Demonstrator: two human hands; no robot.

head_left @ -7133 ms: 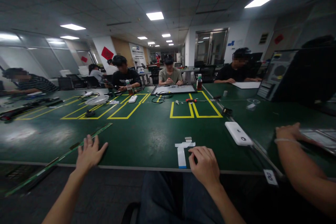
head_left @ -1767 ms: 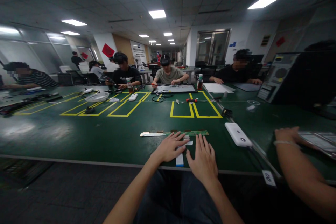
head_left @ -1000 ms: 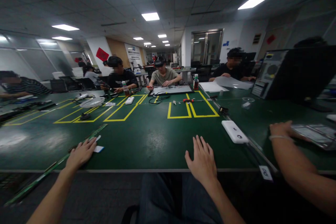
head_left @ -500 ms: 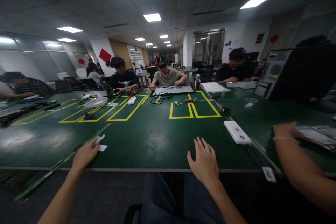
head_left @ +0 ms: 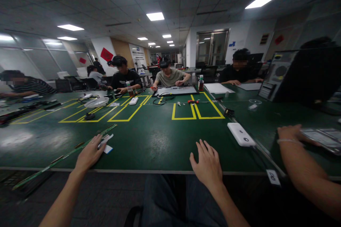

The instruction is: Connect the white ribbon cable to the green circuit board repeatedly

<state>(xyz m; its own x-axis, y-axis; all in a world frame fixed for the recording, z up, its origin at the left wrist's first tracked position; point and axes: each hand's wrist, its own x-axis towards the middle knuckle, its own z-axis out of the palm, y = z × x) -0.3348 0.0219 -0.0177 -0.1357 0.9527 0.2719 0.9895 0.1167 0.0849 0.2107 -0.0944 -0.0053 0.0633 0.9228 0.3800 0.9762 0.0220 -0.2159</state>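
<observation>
My left hand [head_left: 89, 152] rests at the table's near left edge, fingers stretched out on a long thin green circuit strip [head_left: 64, 156] that runs diagonally off the table. A white flat ribbon cable [head_left: 106, 141] with a blue tip lies just beyond its fingertips. My right hand [head_left: 207, 161] lies flat and open on the green table [head_left: 160, 138], fingers spread, holding nothing.
A white power bank [head_left: 241, 134] lies right of my right hand. Another person's arm [head_left: 303, 163] reaches in from the right onto a dark panel [head_left: 319, 136]. Yellow taped boxes [head_left: 198, 110] mark the middle. Several people sit along the far side with tools, bottles and a framed panel [head_left: 176, 90].
My left hand has carried the green strip and ribbon cable from the middle to the left edge and set them there. My right hand stays flat on the table.
</observation>
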